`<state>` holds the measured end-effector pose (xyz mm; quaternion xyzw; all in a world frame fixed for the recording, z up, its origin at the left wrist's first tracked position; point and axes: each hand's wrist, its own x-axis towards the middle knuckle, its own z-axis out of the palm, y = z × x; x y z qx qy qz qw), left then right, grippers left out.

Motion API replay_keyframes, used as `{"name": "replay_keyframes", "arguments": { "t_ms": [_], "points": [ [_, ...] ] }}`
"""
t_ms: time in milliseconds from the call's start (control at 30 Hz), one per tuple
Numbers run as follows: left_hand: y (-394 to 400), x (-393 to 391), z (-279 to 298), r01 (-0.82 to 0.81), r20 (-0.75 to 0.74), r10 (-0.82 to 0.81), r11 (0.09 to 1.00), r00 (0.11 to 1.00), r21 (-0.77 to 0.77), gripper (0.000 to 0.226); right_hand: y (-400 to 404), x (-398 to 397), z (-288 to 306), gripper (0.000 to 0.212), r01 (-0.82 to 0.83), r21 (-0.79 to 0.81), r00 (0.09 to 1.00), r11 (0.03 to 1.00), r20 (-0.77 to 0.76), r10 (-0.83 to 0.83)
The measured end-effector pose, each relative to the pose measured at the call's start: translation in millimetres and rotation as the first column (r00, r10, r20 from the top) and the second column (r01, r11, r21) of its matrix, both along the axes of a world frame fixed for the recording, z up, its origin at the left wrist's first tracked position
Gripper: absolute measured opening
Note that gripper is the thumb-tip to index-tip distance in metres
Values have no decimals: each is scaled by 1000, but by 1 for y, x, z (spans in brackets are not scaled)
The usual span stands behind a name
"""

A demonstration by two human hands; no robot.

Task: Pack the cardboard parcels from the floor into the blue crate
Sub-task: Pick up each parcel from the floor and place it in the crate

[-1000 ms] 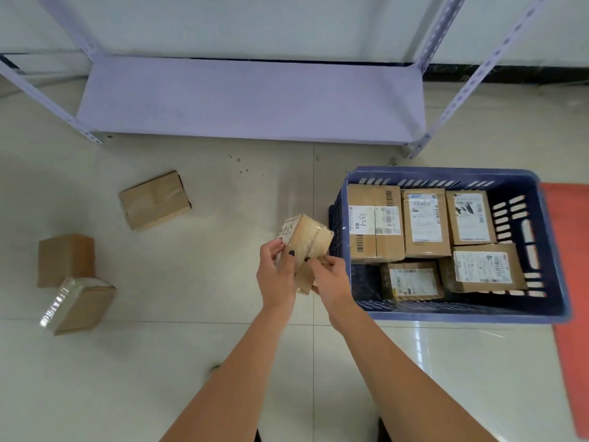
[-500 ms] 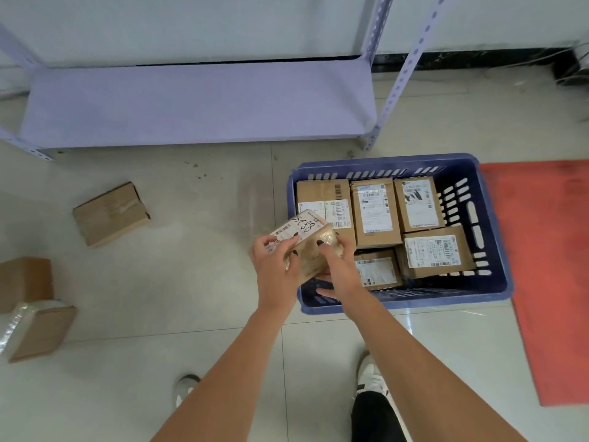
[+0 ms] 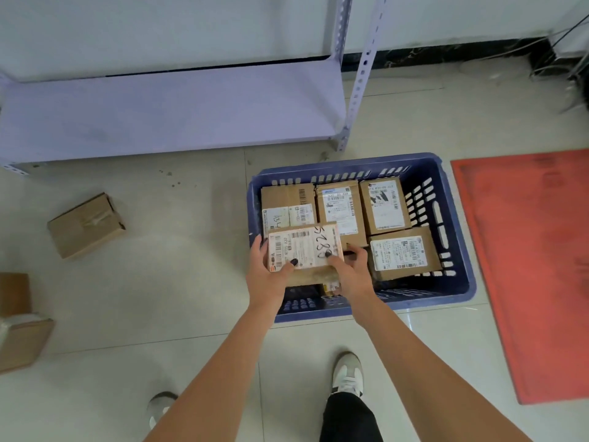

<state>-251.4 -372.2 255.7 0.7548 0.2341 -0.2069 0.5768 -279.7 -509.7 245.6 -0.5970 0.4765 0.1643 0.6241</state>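
Over the crate: a labelled parcel [image 3: 304, 250] is held label up above the near-left corner of the blue crate [image 3: 452, 250], long axis running left to right.
Hands: left hand [image 3: 266, 277] and right hand [image 3: 352, 272] grip its near edge, thumbs curled onto the label; both equally near.
Gap: free floor of the crate lies directly beneath.
Count in crate: five parcels visible.
Count left of crate: three parcels [image 3: 86, 225] on the floor.

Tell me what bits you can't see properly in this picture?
Head view only:
- Crate floor under the held cardboard parcel with the white label: hidden by it and both hands.
- Brown cardboard boxes at the left edge: cut off by the frame.
- Printed label text in the blue plastic crate: too small.
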Motion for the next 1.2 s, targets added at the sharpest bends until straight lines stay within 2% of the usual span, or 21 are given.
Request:
{"name": "replay_keyframes", "arguments": {
  "t_ms": [100,233,300,500,700,867,1000,1200],
  "points": [
    [-21,-2,0,67,10,-68,996,998,59,82,-21,-10,-1,59,-103,11,995,995,17,103],
    [-37,-11,-8,194,-6,-200,942,980,275,70,-42,-24,-6,63,-208,-12,978,978,0,208],
    [-36,-19,-16,235,-36,-237,912,971,337,65,-48,-30,-13,62,-245,-23,969,969,-32,244],
    [-29,-41,-46,225,-63,-219,879,974,421,52,-37,-38,-39,56,-405,-143,913,903,-121,390],
    [-23,-37,-64,305,-154,-263,806,952,507,45,-25,-28,-59,49,-586,-228,809,777,-212,548],
    [-24,-25,-84,342,-253,-244,797,936,498,42,-14,-16,-79,51,-670,-187,739,719,-268,619],
    [-20,-15,-103,359,-318,-226,808,921,467,48,-2,-10,-99,55,-668,-117,733,735,-273,623],
    [-13,-2,-127,392,-401,-217,814,890,429,40,10,1,-131,61,-715,-17,664,699,-330,671]
  ]
}}
